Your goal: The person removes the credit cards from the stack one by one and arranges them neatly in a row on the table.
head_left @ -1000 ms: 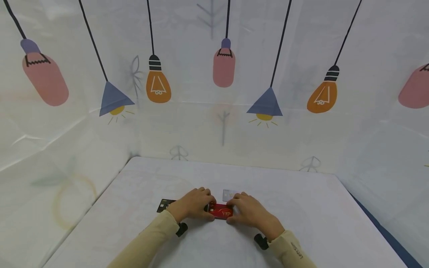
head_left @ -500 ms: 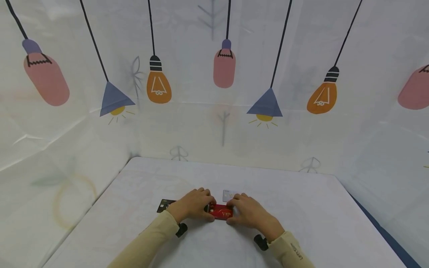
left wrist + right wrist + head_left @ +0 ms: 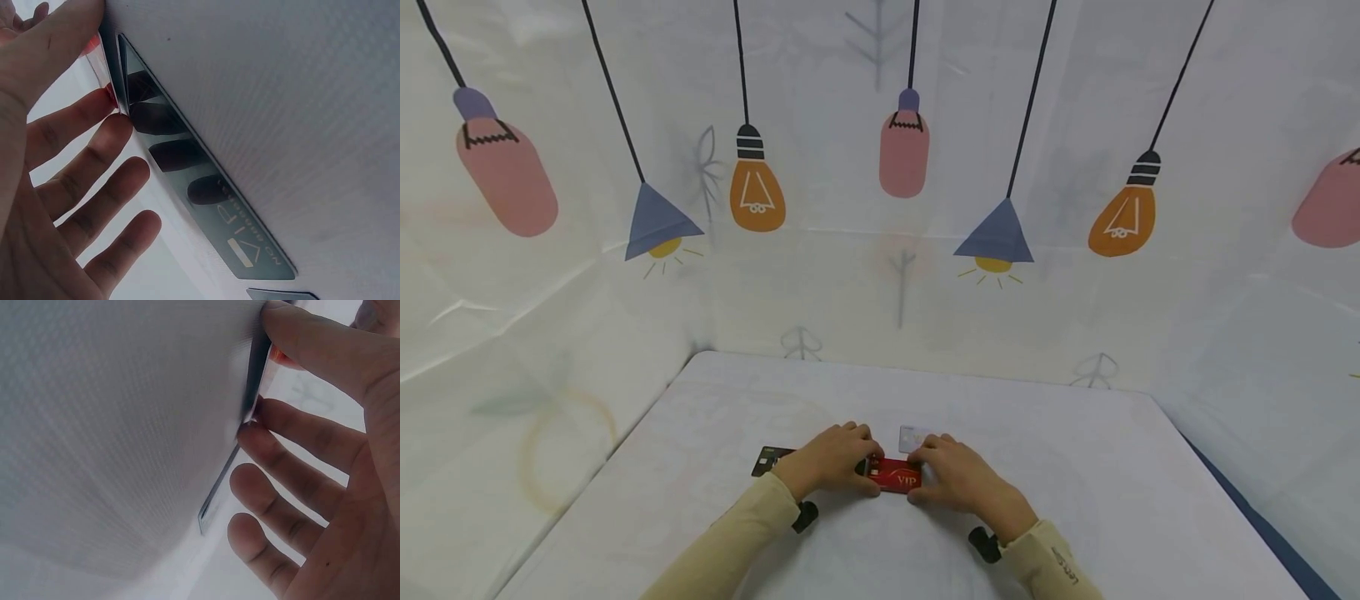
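Note:
A red card (image 3: pixel 898 476) printed "VIP" lies low over the white table between both hands. My left hand (image 3: pixel 831 458) pinches its left end with thumb and forefinger, the other fingers spread out. At the right end, my right hand (image 3: pixel 961 477) holds the card the same way. Close under the left fingers, a glossy dark card (image 3: pixel 219 240) with "VIP" lettering reflects them in the left wrist view. A black card (image 3: pixel 769 458) shows left of the left wrist, partly covered. Behind the right fingers lies a pale silvery card (image 3: pixel 913 438), partly hidden.
The white table (image 3: pixel 1075 467) has rounded far corners. Around it hangs a pale sheet wall (image 3: pixel 835 275) printed with lamps and bulbs. Small black wrist devices (image 3: pixel 984 543) sit at the sleeve cuffs, and another card's edge (image 3: pixel 281 294) shows low in the left wrist view.

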The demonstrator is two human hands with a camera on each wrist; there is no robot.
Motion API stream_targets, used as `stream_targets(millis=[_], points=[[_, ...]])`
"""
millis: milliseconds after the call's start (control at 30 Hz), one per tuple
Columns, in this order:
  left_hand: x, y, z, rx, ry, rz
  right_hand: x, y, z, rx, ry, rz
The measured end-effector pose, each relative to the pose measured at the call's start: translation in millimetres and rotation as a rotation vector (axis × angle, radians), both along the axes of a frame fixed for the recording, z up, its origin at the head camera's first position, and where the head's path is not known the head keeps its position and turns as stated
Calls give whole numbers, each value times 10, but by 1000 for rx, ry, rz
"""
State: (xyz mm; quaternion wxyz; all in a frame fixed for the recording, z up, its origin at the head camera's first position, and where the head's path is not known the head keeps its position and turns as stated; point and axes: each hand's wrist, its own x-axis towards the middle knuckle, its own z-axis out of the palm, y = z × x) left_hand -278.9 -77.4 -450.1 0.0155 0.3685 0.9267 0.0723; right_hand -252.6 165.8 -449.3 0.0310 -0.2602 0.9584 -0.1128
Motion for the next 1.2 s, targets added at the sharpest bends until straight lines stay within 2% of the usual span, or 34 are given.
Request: stream_targets(millis=[267,1200], points=[[17,-4,3,-3,26,-18,5,6,-3,7,5,5],[17,-3,3,3,19,-19,21,31,-14,-17,9,19]])
